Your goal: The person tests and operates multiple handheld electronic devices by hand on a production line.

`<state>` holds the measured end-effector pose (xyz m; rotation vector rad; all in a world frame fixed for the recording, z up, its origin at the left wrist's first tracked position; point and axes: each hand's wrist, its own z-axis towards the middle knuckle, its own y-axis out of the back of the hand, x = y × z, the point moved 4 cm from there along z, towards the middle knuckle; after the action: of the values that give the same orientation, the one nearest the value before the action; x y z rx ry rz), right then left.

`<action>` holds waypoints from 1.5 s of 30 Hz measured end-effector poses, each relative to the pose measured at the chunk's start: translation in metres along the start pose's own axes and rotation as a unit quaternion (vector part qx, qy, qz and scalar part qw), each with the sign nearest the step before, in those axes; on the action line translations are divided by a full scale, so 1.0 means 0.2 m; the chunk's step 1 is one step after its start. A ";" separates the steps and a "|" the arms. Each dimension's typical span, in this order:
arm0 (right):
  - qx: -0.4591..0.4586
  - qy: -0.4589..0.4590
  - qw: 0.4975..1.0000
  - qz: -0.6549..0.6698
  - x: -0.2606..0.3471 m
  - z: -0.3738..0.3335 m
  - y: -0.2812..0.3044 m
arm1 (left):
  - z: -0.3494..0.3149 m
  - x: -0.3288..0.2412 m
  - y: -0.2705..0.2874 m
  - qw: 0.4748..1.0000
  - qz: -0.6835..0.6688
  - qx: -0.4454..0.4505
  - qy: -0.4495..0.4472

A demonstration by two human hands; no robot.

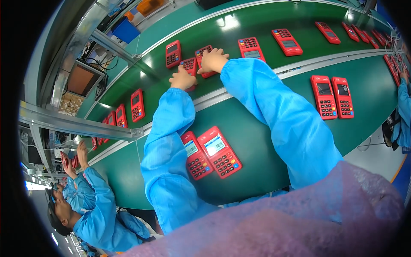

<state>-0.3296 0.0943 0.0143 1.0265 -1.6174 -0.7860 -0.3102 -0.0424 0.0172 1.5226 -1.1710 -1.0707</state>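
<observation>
Both my arms, in blue sleeves, reach over the metal rail to the green conveyor belt (150,75). My left hand (183,79) is closed around the lower part of a red card payment terminal (188,64) with a keypad. Just right of it, my right hand (212,61) grips a second red payment terminal (199,52) from above, its fingers across the device and hiding much of it. These two terminals lie side by side, close together. On the green worktop (252,171) between my forearms lie two more terminals (220,156) with lit screens; my left sleeve partly covers one.
Several red terminals (287,42) lie spaced along the belt. A pair of terminals (324,97) rests on the worktop to the right. A metal frame post (77,122) crosses at left. Co-workers in blue sit at left (96,210) and at the far right (403,113).
</observation>
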 end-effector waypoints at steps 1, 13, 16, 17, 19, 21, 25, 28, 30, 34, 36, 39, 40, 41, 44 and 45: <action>-0.004 -0.010 1.000 0.003 0.02 0.01 -0.02 | 0.02 0.03 0.02 1.000 0.001 0.014 0.005; 0.002 0.162 0.983 0.087 -0.12 0.06 0.16 | 0.15 0.22 0.15 0.977 -0.205 0.057 -0.025; -0.004 0.279 0.937 0.209 -0.24 -0.18 0.33 | -0.09 0.29 0.27 0.939 -0.285 -0.075 -0.179; 0.060 0.307 0.932 0.182 -0.27 -0.36 0.39 | -0.21 0.30 0.28 0.930 -0.240 -0.127 -0.246; -0.102 0.419 0.898 0.090 -0.49 -0.62 0.46 | -0.57 0.09 0.37 0.870 -0.183 -0.204 -0.409; -0.139 0.450 0.881 -0.029 -0.62 -0.94 0.44 | -0.88 -0.06 0.34 0.826 -0.073 -0.223 -0.512; -0.092 0.538 0.819 -0.176 -0.82 -1.32 0.27 | -1.23 -0.30 0.07 0.734 0.135 -0.163 -0.645; -0.084 0.569 0.786 -0.227 -0.86 -1.41 0.14 | -1.31 -0.37 -0.11 0.715 0.162 -0.100 -0.672; -0.093 0.546 0.791 -0.259 -0.89 -1.44 0.10 | -1.34 -0.37 -0.17 0.721 0.196 -0.096 -0.658; -0.124 0.405 0.888 -0.178 -1.00 -1.53 0.11 | -1.45 -0.24 -0.16 0.841 0.030 -0.101 -0.530; -0.120 0.329 0.936 0.020 -1.09 -1.56 0.09 | -1.53 -0.18 -0.20 0.909 -0.103 -0.051 -0.400; -0.067 0.287 0.950 0.099 -1.11 -1.61 0.00 | -1.61 -0.20 -0.27 0.922 -0.119 -0.060 -0.364; -0.062 0.285 0.951 0.106 -1.09 -1.61 -0.02 | -1.62 -0.21 -0.29 0.920 -0.127 -0.062 -0.366; -0.064 0.280 0.949 0.127 -1.07 -1.62 -0.04 | -1.61 -0.22 -0.32 0.922 -0.129 -0.058 -0.360; -0.080 0.283 0.947 0.130 -1.02 -1.60 -0.09 | -1.60 -0.26 -0.36 0.926 -0.122 -0.069 -0.351; -0.080 0.286 0.948 0.119 -1.01 -1.60 -0.11 | -1.59 -0.26 -0.35 0.925 -0.147 -0.057 -0.346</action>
<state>0.0083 0.2668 -0.0017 0.8239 -1.1269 -0.3948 0.0018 0.0650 0.0209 1.2783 -1.3248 -1.9522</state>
